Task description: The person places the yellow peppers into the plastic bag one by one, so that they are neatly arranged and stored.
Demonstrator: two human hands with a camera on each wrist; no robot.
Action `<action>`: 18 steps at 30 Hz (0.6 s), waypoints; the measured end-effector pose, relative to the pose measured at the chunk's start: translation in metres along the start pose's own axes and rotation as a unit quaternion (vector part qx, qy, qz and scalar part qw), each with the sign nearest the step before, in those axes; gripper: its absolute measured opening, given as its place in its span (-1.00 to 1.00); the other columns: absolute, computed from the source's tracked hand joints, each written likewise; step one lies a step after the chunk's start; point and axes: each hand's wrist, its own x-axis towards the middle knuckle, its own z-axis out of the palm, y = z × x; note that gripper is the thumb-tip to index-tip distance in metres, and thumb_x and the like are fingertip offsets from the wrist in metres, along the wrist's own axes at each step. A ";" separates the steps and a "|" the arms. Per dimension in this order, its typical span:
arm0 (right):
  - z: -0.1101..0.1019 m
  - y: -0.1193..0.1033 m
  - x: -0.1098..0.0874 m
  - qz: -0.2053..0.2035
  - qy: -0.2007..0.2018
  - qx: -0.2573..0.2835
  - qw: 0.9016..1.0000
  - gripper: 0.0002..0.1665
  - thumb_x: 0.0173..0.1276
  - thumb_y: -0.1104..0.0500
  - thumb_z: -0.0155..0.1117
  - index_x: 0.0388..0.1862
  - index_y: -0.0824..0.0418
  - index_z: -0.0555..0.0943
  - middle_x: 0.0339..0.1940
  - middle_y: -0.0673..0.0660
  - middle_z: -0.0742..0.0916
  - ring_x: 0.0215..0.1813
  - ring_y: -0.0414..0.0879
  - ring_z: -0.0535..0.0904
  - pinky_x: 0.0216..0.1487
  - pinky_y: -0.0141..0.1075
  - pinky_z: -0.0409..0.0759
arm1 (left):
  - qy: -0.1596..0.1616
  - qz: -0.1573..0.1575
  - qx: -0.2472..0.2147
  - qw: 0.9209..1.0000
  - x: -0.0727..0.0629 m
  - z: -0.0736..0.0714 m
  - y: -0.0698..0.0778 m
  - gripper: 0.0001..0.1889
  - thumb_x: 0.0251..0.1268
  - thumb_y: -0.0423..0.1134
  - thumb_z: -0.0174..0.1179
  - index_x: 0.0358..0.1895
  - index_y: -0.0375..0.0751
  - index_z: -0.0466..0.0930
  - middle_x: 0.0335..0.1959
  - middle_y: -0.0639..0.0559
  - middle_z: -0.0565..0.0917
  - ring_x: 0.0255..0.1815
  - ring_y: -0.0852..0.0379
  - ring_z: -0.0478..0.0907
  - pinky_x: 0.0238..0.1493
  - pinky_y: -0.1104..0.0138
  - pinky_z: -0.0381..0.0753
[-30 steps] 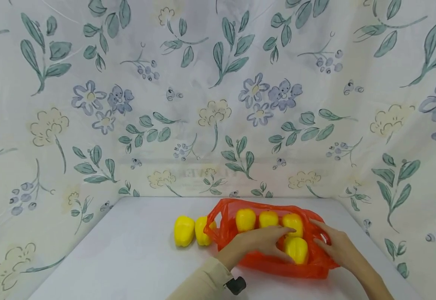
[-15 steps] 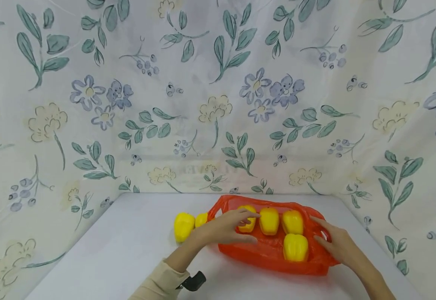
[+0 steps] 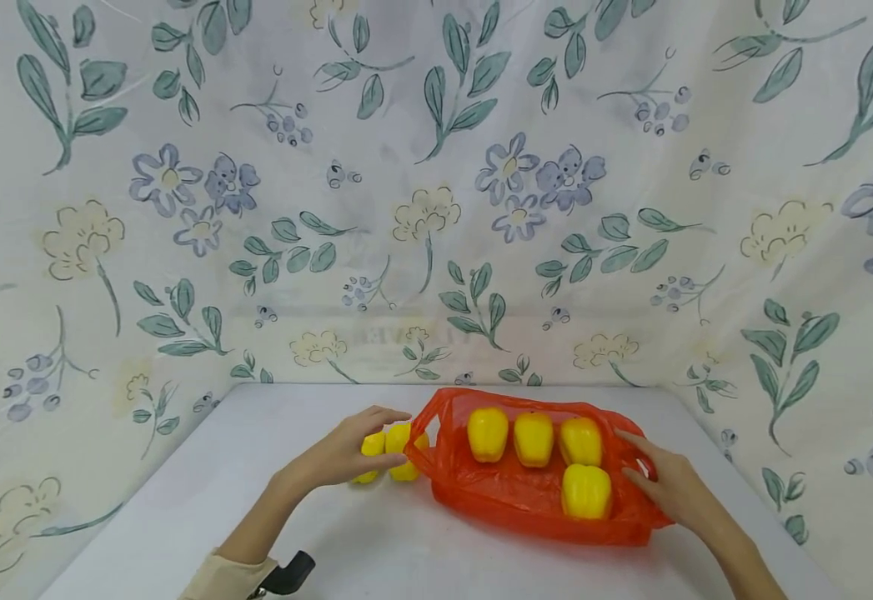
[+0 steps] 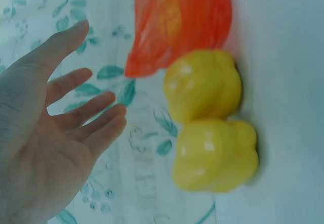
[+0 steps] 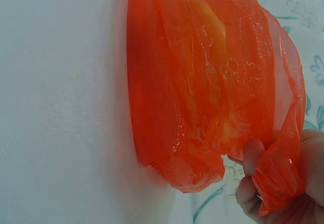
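A red plastic bag (image 3: 496, 498) lies with its mouth spread on the table, several yellow bell peppers (image 3: 534, 440) inside. My right hand (image 3: 667, 483) grips the bag's right handle; in the right wrist view the bunched plastic (image 5: 278, 183) passes between thumb and fingers. Left of the bag, my left hand (image 3: 342, 450) hovers with fingers extended and nothing in it. Two loose bell peppers stand side by side there, partly behind that hand in the head view. The left wrist view shows both, one pepper (image 4: 202, 86) beside the bag and another pepper (image 4: 215, 155) touching it, apart from the hand.
The white table (image 3: 256, 425) runs back to a floral curtain (image 3: 436, 250) that also closes both sides. The bag's left handle loop (image 3: 424, 433) reaches close to the loose peppers. A black strap device (image 3: 289, 573) sits at my left wrist.
My left hand has moved left, out of the bag and over to the loose peppers. Inside the bag, the peppers at the back shifted slightly. The right hand keeps its hold on the handle.
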 end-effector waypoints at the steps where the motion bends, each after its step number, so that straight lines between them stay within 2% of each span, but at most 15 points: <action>1: 0.000 0.000 0.000 -0.004 0.002 -0.001 1.000 -0.27 0.32 0.17 0.32 0.45 0.17 0.32 0.18 0.43 0.59 -0.23 -0.08 0.54 -0.35 -0.38 0.70 | 0.009 -0.008 0.006 1.000 -0.005 -0.003 -0.004 -0.41 0.22 0.11 0.31 0.31 0.06 0.46 0.28 0.02 0.54 0.29 -0.09 0.48 0.23 -0.11 0.54; 5: 0.001 0.000 -0.001 -0.010 0.002 0.003 1.000 -0.27 0.32 0.18 0.32 0.45 0.18 0.32 0.17 0.43 0.59 -0.27 -0.09 0.55 -0.38 -0.38 0.69 | 0.030 -0.051 0.028 0.998 -0.021 -0.011 -0.021 -0.40 0.19 0.12 0.33 0.31 0.13 0.44 0.33 0.00 0.49 0.33 -0.13 0.43 0.27 -0.15 0.49; 11: 0.001 -0.001 -0.002 -0.007 -0.003 0.013 1.000 -0.26 0.33 0.19 0.31 0.46 0.18 0.30 0.16 0.43 0.58 -0.32 -0.12 0.54 -0.41 -0.39 0.68 | 0.031 -0.119 0.037 0.992 -0.032 -0.013 -0.055 -0.17 0.10 0.10 0.41 0.44 -0.01 0.28 0.37 -0.20 0.38 0.34 -0.28 0.38 0.25 -0.18 0.48; 15: 0.001 0.000 -0.001 -0.015 0.005 0.003 1.000 -0.27 0.33 0.20 0.31 0.45 0.18 0.32 0.16 0.41 0.59 -0.22 -0.08 0.54 -0.36 -0.40 0.69 | 0.022 -0.143 0.025 0.989 -0.035 -0.011 -0.070 -0.03 0.03 0.08 0.46 0.50 -0.06 0.15 0.39 -0.32 0.30 0.34 -0.37 0.34 0.23 -0.21 0.48; 18: 0.000 0.000 -0.001 -0.017 0.006 0.001 1.000 -0.28 0.33 0.19 0.31 0.45 0.18 0.32 0.15 0.41 0.60 -0.23 -0.08 0.54 -0.37 -0.41 0.68 | 0.010 -0.143 0.018 0.989 -0.035 -0.009 -0.078 0.02 0.00 0.04 0.49 0.52 -0.08 0.10 0.40 -0.38 0.27 0.35 -0.39 0.33 0.23 -0.20 0.48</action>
